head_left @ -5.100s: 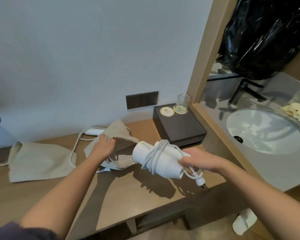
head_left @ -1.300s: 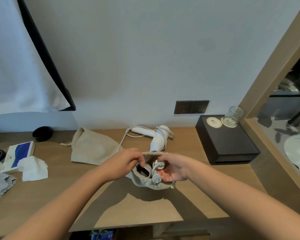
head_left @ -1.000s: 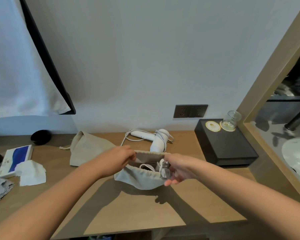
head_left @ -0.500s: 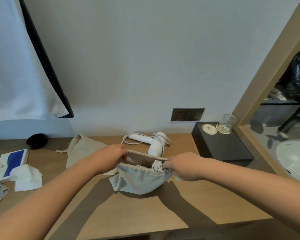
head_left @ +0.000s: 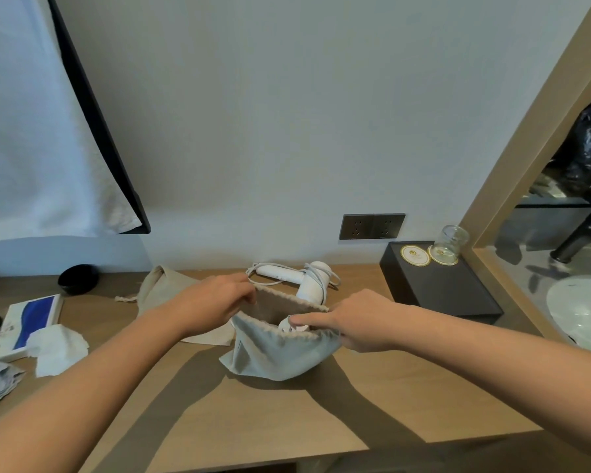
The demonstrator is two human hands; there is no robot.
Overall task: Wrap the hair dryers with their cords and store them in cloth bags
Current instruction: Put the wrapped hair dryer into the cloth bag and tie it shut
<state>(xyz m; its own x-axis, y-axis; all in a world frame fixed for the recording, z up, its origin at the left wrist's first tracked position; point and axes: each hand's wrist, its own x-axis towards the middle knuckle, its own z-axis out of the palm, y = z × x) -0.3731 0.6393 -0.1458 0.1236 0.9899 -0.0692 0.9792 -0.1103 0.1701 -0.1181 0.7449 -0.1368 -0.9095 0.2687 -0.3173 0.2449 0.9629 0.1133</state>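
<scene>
A grey cloth bag (head_left: 280, 356) rests on the wooden counter (head_left: 287, 414), its mouth held wide. My left hand (head_left: 212, 302) grips the left end of the rim. My right hand (head_left: 359, 319) grips the right end of the rim. Inside the bag only a small white part of a hair dryer (head_left: 285, 326) shows; the rest is hidden by the cloth. A second white hair dryer (head_left: 309, 281) lies behind the bag near the wall with its cord looped loosely around it. Another beige cloth bag (head_left: 164, 288) lies flat behind my left hand.
A black box (head_left: 458, 291) with a glass jar (head_left: 451, 240) stands at the right. Beyond it are a wooden frame and a sink (head_left: 584, 312). A wall socket (head_left: 372, 226) sits above the counter. At left lie a blue-white box (head_left: 28, 322), tissues (head_left: 58, 346) and a black dish (head_left: 77, 278).
The wrapped dryer went from my right hand into the bag. In the last second it sank deeper while both hands pulled the rim apart and lifted it.
</scene>
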